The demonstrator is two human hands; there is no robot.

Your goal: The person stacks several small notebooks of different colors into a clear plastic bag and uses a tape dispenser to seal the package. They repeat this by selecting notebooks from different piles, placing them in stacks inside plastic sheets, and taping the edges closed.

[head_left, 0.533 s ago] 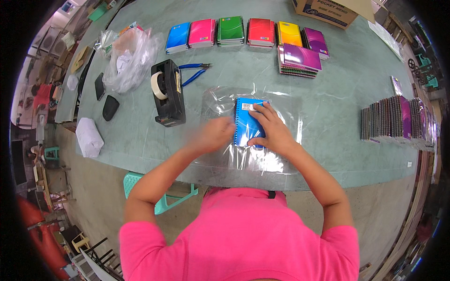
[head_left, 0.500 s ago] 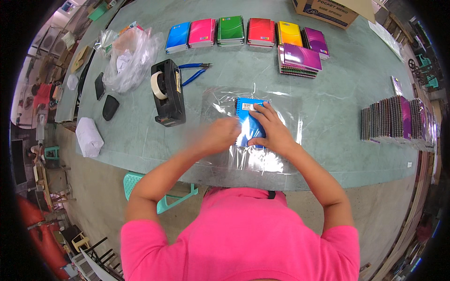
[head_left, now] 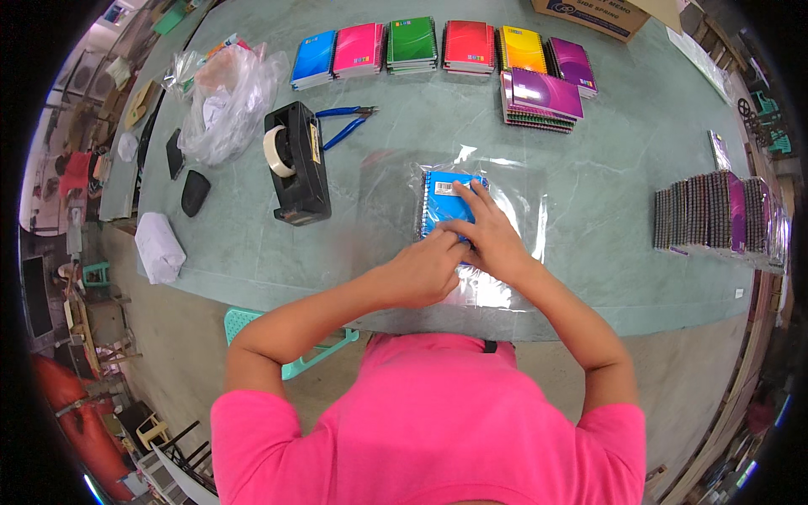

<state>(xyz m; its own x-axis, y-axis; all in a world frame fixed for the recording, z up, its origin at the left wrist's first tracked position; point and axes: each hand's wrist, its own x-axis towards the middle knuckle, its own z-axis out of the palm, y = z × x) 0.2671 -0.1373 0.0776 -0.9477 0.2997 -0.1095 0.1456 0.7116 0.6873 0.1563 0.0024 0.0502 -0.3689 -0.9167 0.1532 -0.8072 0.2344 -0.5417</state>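
Greenish table (head_left: 606, 210) here, a row of colourful notebooks (head_left: 469, 46) along the far side, and the blue notebook (head_left: 442, 210) lies near the front on a clear plastic sheet (head_left: 491, 295). Left hand (head_left: 429, 268) has just gone from the spiral edge down to the lower part of the cover, fingers bunched right by the other thumb, though I can't tell if they're pinching any plastic. Right hand (head_left: 498, 240) is where it was, fingers loosely spread on the cover, so it looks like both are now working the same end.
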